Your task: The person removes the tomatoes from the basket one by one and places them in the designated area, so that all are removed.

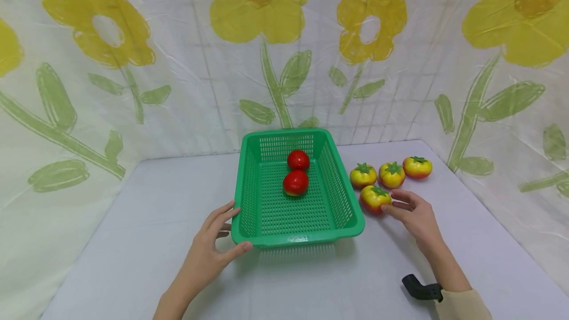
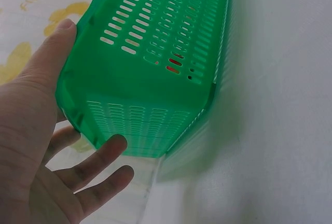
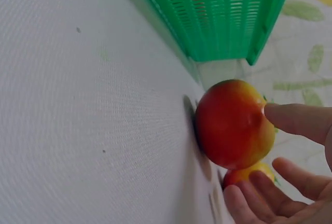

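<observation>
Your right grip (image 1: 417,215), fingers not closed, is nearer, its thumb at the front red-yellow fruit (image 1: 372,201), which lies just left, beside the basket's (image 1: 297,239) right edge; your left grip (image 1: 208,245) holds the basket's near-left corner.

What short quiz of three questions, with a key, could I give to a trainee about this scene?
1. How many round, glossy, mostly red fruits lie inside the green, perforated plastic basket?
2. True or false: the left hand touches the basket's rim.
3. Which of the round, yellow-and-red fruits with green leafy tops is nearest the right hand: (a) the one closest to the person, or (b) the one farthest from the basket?
Key: 1. Two. 2. True. 3. (a).
</observation>
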Demonstrator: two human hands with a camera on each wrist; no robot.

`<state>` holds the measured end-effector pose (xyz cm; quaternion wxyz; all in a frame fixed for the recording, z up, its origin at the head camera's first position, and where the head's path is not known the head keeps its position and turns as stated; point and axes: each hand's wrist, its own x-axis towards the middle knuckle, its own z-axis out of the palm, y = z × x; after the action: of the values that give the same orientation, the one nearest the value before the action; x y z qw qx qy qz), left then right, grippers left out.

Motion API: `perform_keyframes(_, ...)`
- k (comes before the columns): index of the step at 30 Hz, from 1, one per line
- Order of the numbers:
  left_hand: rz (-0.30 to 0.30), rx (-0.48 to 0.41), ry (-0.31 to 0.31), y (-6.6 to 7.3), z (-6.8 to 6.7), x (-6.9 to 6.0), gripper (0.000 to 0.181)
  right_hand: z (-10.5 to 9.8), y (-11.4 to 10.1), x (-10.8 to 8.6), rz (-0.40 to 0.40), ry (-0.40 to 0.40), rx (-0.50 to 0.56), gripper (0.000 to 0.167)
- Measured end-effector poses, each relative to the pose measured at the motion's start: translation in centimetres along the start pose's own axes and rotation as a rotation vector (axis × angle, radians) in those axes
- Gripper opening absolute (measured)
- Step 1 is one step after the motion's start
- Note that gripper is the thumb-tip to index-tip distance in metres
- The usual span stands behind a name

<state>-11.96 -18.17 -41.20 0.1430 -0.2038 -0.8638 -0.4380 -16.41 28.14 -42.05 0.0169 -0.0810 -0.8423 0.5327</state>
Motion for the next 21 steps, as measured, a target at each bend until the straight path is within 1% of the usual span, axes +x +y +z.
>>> perform_keyframes(5, -0.006, 0.001, -0.002, -0.06, 0.04, 0.01, 0.071, -0.12, -0.09, -0.03, 0.012, 0.026, 0.004, 0.068)
perform_keyframes(12, -0.012, 0.005, -0.005, -0.09, 0.06, 0.01, 0.071, -0.13, -0.14, -0.07, 0.008, 0.048, 0.032, 0.063)
perform_keyframes(21, -0.011, 0.007, -0.001, -0.05, 0.05, -0.02, 0.070, -0.07, -0.39, -0.19, 0.023, 0.105, 0.033, 0.060)
